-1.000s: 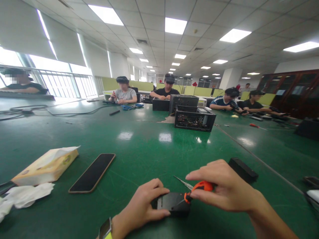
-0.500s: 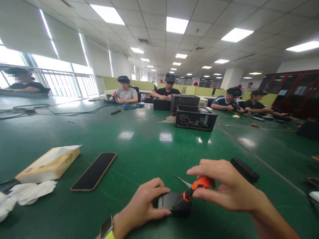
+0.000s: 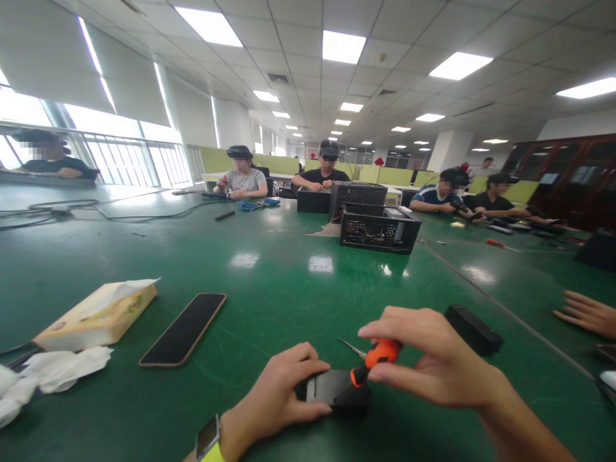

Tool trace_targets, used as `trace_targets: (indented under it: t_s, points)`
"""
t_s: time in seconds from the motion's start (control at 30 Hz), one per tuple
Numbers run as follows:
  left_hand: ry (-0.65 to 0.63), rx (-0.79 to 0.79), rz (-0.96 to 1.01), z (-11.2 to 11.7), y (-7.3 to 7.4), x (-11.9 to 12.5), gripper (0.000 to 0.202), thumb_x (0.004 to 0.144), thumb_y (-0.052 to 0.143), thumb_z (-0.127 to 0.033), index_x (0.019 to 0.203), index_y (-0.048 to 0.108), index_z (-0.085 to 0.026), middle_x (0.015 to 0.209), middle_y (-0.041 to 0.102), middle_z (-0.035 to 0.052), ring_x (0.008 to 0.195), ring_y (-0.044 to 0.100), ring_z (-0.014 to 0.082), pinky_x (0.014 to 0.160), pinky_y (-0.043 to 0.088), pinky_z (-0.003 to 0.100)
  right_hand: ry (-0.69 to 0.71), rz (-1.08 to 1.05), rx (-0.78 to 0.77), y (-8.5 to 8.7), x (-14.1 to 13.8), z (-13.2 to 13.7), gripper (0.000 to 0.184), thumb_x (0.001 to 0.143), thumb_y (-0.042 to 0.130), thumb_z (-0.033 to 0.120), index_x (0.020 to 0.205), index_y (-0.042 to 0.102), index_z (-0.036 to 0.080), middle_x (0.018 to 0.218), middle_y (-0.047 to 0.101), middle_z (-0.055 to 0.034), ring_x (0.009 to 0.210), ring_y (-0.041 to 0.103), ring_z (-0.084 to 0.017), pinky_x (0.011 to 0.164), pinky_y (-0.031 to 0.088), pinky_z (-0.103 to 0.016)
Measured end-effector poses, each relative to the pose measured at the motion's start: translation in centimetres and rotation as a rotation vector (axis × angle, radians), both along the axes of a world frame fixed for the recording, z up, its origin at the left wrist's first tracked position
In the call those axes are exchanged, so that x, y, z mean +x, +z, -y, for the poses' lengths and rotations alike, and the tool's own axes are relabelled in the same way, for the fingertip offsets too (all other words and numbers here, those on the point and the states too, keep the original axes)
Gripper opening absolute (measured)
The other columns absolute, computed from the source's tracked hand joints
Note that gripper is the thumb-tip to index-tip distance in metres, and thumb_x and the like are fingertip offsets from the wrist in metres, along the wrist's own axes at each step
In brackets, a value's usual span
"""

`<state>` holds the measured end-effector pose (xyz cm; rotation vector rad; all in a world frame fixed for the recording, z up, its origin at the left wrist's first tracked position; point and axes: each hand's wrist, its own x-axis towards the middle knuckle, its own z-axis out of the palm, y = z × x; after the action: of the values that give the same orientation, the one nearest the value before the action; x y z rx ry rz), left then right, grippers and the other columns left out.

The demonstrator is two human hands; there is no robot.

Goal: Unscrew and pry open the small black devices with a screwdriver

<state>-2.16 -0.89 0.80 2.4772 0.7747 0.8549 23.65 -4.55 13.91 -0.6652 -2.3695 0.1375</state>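
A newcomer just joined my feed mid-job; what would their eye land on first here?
First, the bright orange-and-black screwdriver in the right hand, slanting over the dark box-shaped device that the left hand grips at bottom centre. Next, the computer case with the perforated panel, across the green tabletop. Another person's hand also stands out at the right edge.

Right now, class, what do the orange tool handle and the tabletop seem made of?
Tool handle: probably smooth moulded plastic, perhaps rubbery, judging by its rounded orange form. Tabletop: glossy green coating or sheet, mirroring ceiling lights; base material uncertain.
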Motion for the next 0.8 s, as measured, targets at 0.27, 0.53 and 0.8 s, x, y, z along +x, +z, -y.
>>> trace_targets:
  t_s: [0.27,0.53,0.8]
  points:
    - [-0.007,-0.015,0.006,0.01,0.16,0.01,0.051,0.084,0.065,-0.061,0.114,0.069,-0.020,0.092,0.060,0.0066,0.081,0.058,0.0202,0.065,0.044,0.026,-0.021,0.022,0.021,0.02,-0.04,-0.15,0.026,0.089,0.067,0.037,0.106,0.067,0.016,0.074,0.067,-0.0025,0.064,0.060,-0.013,0.057,0.041,-0.024]
    - [-0.001,-0.011,-0.005,0.00,0.16,0.03,0.050,0.083,0.066,-0.060,0.113,0.069,-0.020,0.092,0.059,0.0063,0.080,0.057,0.0196,0.064,0.044,0.025,0.012,-0.001,-0.060,-0.03,0.00,0.05,0.027,0.089,0.066,0.028,0.114,0.064,0.019,0.083,0.070,-0.0039,0.068,0.062,-0.014,0.062,0.046,-0.025]
    - [-0.002,-0.004,-0.004,-0.06,0.06,-0.01,0.049,0.083,0.068,-0.058,0.114,0.069,-0.020,0.092,0.060,0.0064,0.081,0.058,0.0198,0.065,0.045,0.025,0.010,0.023,-0.019,0.13,-0.02,-0.16,0.027,0.089,0.066,0.032,0.111,0.067,0.016,0.076,0.067,-0.0028,0.066,0.060,-0.013,0.058,0.043,-0.024]
